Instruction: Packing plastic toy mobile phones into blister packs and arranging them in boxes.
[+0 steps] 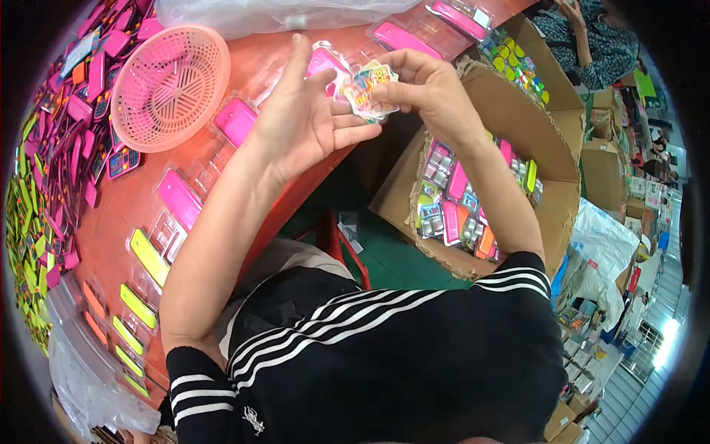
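Note:
A small stack of colourful die-cut cards (pixel 364 90) is pinched between the thumb and fingers of my right hand (pixel 438 90), above the table's edge. My left hand (pixel 305 127) is open, palm up, its thumb raised and fingers stretched toward the cards. Its fingertips reach the stack's lower edge; whether they bear any of it I cannot tell. Just behind the cards, a pink toy-phone-shaped piece (pixel 322 62) lies in clear plastic, partly covered. More clear blister trays with pink pieces (pixel 237 121) and yellow-green pieces (pixel 150 257) line the table edge.
A pink plastic basket (pixel 219 74) stands on the red table (pixel 111 214). Heaped toy phones (pixel 81 111) fill the table's far left. To my right, an open cardboard box (pixel 399 196) holds packaged toys (pixel 458 189). Another person (pixel 592 44) is at the upper right.

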`<action>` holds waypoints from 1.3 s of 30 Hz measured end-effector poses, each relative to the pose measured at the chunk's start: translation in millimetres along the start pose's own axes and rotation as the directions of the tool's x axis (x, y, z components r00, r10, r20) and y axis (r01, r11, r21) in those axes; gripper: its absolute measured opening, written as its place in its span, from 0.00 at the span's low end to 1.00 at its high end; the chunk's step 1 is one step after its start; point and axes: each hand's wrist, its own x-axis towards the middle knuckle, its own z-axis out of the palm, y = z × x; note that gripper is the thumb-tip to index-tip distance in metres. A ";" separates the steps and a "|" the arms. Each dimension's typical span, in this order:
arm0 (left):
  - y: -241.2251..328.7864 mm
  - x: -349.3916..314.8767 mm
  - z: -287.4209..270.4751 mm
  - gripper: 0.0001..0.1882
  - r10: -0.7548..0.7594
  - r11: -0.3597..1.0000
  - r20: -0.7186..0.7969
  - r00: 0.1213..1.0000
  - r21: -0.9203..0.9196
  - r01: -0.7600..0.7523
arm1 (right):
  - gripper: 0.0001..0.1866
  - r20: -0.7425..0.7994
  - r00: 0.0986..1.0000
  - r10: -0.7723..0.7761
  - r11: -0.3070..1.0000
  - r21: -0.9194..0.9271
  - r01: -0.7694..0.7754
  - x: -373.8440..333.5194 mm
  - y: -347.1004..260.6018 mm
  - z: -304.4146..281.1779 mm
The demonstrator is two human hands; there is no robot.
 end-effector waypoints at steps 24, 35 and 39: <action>-20.2 -11.7 12.0 0.23 0.316 0.886 -0.150 0.937 0.401 -0.235 | 0.18 0.221 0.895 -0.387 0.649 -0.625 0.434 -10.4 -22.8 -13.8; -24.9 -8.6 4.4 0.19 0.269 0.938 -0.158 0.950 0.266 -0.221 | 0.16 0.067 0.998 -0.011 0.997 -0.080 0.016 -18.8 -1.0 -26.1; -24.2 -3.7 4.3 0.18 0.272 0.949 -0.255 0.928 0.228 -0.216 | 0.19 0.155 0.988 -0.015 0.980 -0.196 0.046 -11.4 -11.6 -58.8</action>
